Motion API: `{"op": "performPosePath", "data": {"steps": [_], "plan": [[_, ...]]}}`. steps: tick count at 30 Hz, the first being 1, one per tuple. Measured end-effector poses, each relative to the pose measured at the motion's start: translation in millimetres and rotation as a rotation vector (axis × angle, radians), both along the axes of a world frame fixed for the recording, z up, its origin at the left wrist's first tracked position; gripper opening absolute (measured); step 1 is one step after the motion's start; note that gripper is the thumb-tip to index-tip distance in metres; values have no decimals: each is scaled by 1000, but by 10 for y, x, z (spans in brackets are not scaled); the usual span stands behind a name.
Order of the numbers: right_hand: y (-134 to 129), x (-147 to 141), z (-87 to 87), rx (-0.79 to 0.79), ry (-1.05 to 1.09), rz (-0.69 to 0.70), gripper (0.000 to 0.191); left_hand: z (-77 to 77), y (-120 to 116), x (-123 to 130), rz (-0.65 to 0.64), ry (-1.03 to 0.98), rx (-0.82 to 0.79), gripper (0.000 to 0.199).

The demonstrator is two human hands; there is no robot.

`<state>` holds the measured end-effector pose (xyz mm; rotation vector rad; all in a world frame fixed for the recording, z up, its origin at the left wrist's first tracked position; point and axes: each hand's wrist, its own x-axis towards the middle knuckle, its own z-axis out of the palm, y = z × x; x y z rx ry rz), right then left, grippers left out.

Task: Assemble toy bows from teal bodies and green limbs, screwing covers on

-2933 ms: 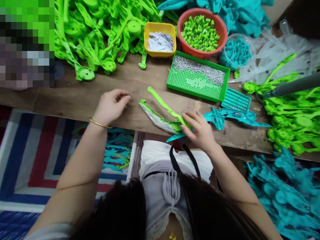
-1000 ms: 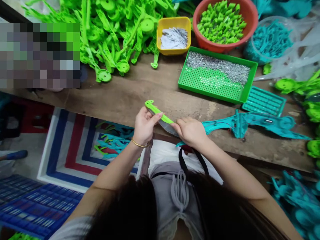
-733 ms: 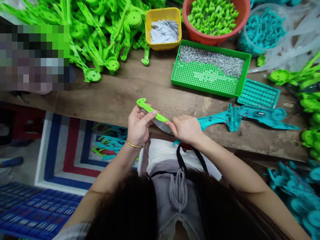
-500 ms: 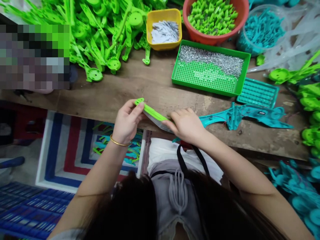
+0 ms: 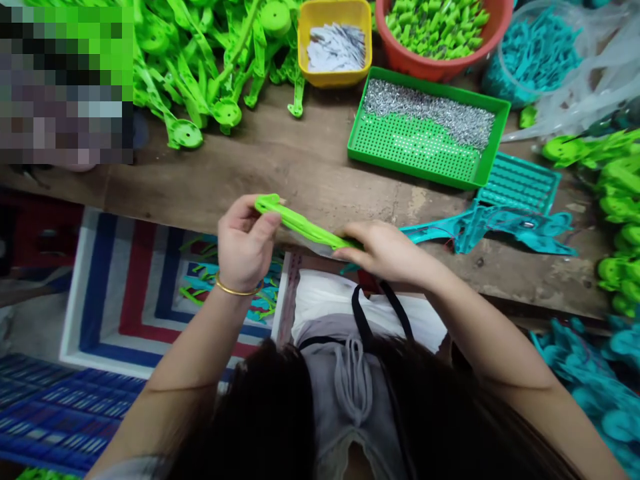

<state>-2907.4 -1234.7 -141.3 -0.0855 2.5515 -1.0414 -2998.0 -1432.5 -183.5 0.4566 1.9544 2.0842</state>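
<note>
A long, narrow bright green plastic part (image 5: pixel 307 228) is held between my two hands over the front edge of the wooden table. My left hand (image 5: pixel 246 241) pinches its upper left end between thumb and fingers. Closed around the lower right end is my right hand (image 5: pixel 377 250). Something pale and translucent shows along the part's underside; what it is I cannot make out. A teal plastic frame (image 5: pixel 467 228) lies on the table just right of my right hand.
Behind stand a green tray (image 5: pixel 420 150) of small metal pieces, a yellow bin (image 5: pixel 334 79), a red bowl (image 5: pixel 443 67) and a tub of teal parts (image 5: pixel 537 60). Green parts (image 5: pixel 227 113) pile up at back left. A striped box (image 5: pixel 135 287) is below left. A person is at far left.
The green part has turned in my hands, showing a broader side, and my left hand has shifted slightly left with it. The whole view has moved a little.
</note>
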Motion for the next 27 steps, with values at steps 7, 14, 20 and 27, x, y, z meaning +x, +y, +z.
{"op": "performPosePath", "data": {"steps": [7, 14, 20, 27], "plan": [[-53, 188, -73, 38, 93, 33, 34, -105, 121, 291, -296, 243, -144, 21], [-7, 202, -156, -38, 180, 54, 23, -74, 176, 385, -205, 277, -145, 15], [-5, 196, -122, -12, 197, 70, 27, -34, 173, 331, -247, 300, -156, 15], [0, 301, -73, 62, 287, 55, 25, -48, 76, 255, -355, 309, -145, 22]]}}
